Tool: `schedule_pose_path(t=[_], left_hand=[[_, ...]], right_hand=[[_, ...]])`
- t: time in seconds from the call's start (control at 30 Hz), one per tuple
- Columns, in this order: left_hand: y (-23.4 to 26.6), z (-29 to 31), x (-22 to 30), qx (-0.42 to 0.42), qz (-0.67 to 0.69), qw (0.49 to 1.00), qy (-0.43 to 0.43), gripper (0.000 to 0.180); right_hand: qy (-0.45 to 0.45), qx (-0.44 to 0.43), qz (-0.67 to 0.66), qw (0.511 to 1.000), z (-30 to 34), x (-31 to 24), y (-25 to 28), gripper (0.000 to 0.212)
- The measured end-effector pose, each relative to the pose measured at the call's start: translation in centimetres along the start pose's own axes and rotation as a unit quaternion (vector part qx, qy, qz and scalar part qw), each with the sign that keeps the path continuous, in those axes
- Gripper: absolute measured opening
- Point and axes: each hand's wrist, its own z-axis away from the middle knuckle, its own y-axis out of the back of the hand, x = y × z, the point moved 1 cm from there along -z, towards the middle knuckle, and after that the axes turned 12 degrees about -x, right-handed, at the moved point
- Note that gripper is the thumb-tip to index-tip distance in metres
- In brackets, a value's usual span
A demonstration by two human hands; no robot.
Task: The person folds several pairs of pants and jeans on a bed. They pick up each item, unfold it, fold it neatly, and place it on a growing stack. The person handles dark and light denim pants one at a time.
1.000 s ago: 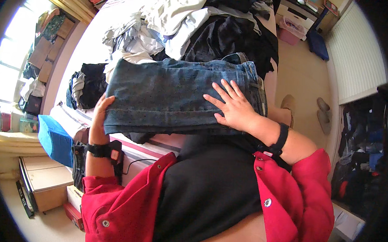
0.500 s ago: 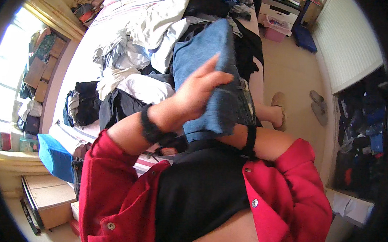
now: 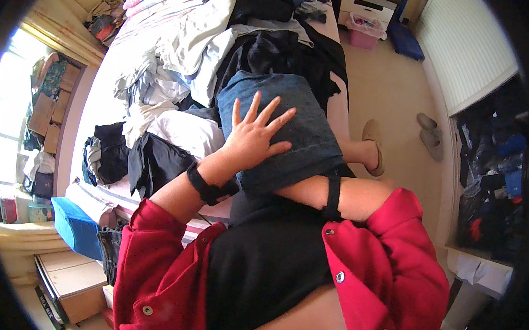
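A folded piece of blue denim clothing (image 3: 305,122), likely jeans, lies in front of my body at the near side of the bed. My left hand (image 3: 251,138) rests flat on top of it with the fingers spread. Beneath the denim reaches my right forearm (image 3: 307,193), and the cloth covers that hand and its fingers. A black band circles each of my arms. Just beyond the denim is black clothing (image 3: 263,53); left of it are a white garment (image 3: 186,129) and a crumpled black one (image 3: 155,160).
Heaped clothes, including a cream garment (image 3: 199,32), cover much of the bed. A blue cushion-like block (image 3: 76,224) stands at the near left. On the floor at right are grey slippers (image 3: 431,137), a pink tub (image 3: 364,34) and a dark shelf (image 3: 491,175) of packed things.
The folded denim has come down from a raised, tilted position to lie flatter and nearer. My left hand has gone from gripping its edge to lying spread on top.
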Motion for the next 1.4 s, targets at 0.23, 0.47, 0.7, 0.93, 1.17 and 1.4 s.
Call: schedule_pose_path(t=[0.23, 0.47, 0.7, 0.93, 1.17, 1.4], left_hand=[[-2.6, 0.5, 0.1, -0.070, 0.029, 0.991, -0.112, 0.048], [-3.5, 0.7, 0.0, -0.039, 0.023, 0.995, -0.094, 0.047], [-5.2, 1.6, -0.5, 0.050, 0.050, 0.995, -0.071, 0.042], [-8.8, 4.0, -3.9, 0.141, 0.640, 0.701, 0.281, 0.093], [-5.1, 1.2, -6.5, 0.044, 0.890, 0.422, 0.168, 0.043], [8.9, 3.9, -3.3, 0.114, 0.421, 0.898, -0.051, 0.042]], right_hand=[[-0.027, -0.029, 0.044, 0.998, 0.0, 0.7, 0.5, 0.056], [0.187, -0.310, -0.263, 0.894, 3.8, 4.2, 9.2, 0.042], [-0.089, 0.148, 0.030, 0.984, -2.0, 7.1, 5.1, 0.055], [-0.111, 0.201, -0.109, 0.967, -1.7, 8.0, -2.0, 0.062], [-0.090, 0.169, -0.168, 0.967, -1.5, 8.5, -0.8, 0.072], [0.005, 0.302, -0.532, 0.791, 1.3, 11.9, 4.1, 0.093]])
